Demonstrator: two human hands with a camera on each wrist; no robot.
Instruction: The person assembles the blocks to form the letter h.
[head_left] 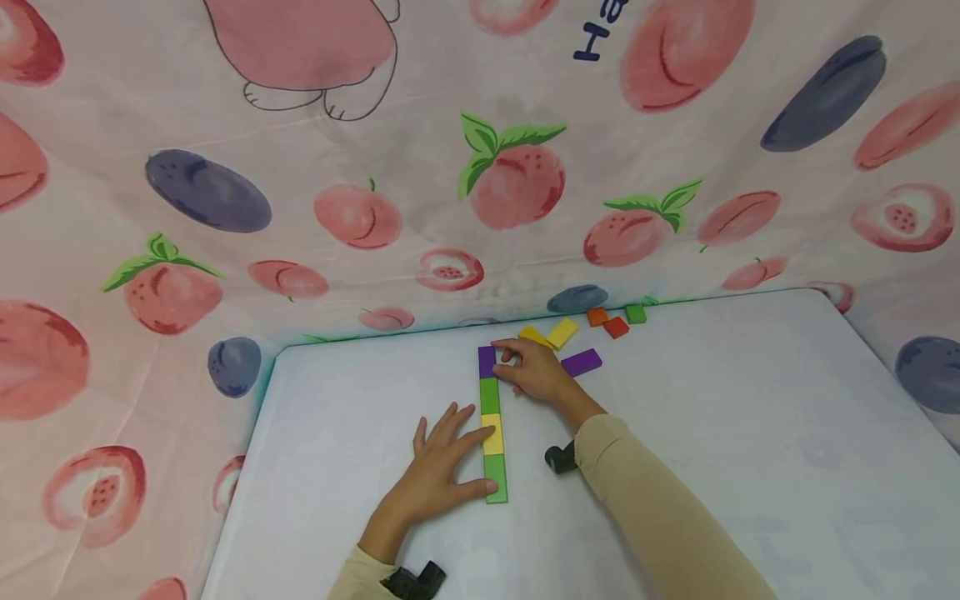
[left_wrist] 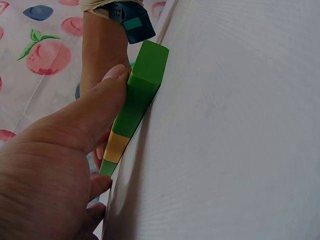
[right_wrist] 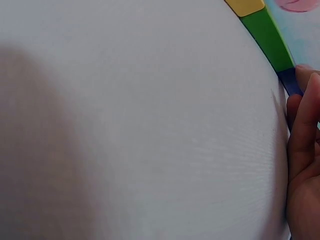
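Nearest the camera, the left hand [head_left: 438,467] lies flat with fingers spread, thumb pressing the near green end of the block row [head_left: 492,430]. Four blocks already sit end to end: green, yellow, green, purple. At the far end the right hand [head_left: 534,369] pinches the purple block [head_left: 487,361]. Beyond and right of that hand, loose blocks [head_left: 581,333] wait unplaced on the white table [head_left: 750,433]; a fruit-print cloth [head_left: 225,208] walls it in.

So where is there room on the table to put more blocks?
The white table is bare right of the right hand and its sleeve, and along the near left edge. It is crowded at the block row, where the left hand rests, and around the loose blocks at the far edge.
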